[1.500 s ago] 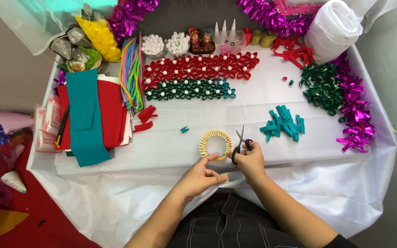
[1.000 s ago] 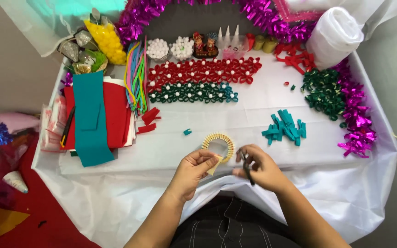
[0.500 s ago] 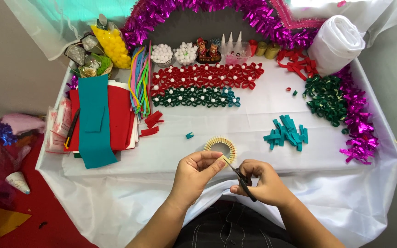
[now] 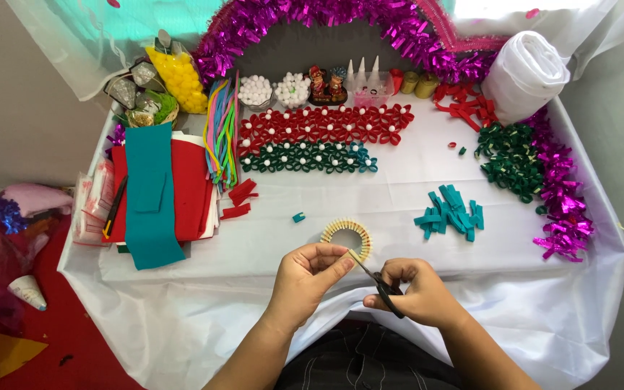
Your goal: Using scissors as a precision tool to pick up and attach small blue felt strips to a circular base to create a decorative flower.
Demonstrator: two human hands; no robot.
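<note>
Head view, looking down at my own two hands over a white-draped surface [image 4: 413, 195] crowded with craft supplies. Compared with a second and a half ago, my right hand [image 4: 417, 289] has dropped away from the yellow ring [image 4: 347, 238] and turned the black-handled scissors [image 4: 378, 280] so the blades point up and left toward my left hand [image 4: 310, 276], which has drawn in closer; the two hands now meet just in front of the ring, which has stayed lying flat on the cloth. I judge this means the cutting has moved from the ring itself to a small piece held off it. My left hand is pinched shut on a small pale strip [image 4: 344, 253], though it is too small to make out clearly. My right hand is clenched around the scissor handles, blade tips touching or nearly touching that strip. The ring sits just beyond my left fingertips, not gripped. Farther out lie a pile of teal felt bits [image 4: 451, 212] to the right, rows of red flowers [image 4: 326, 124] and green flowers [image 4: 308, 157] with white centres, red and teal felt sheets [image 4: 154, 188] at the left, and magenta tinsel [image 4: 341, 18] along the back edge.
</note>
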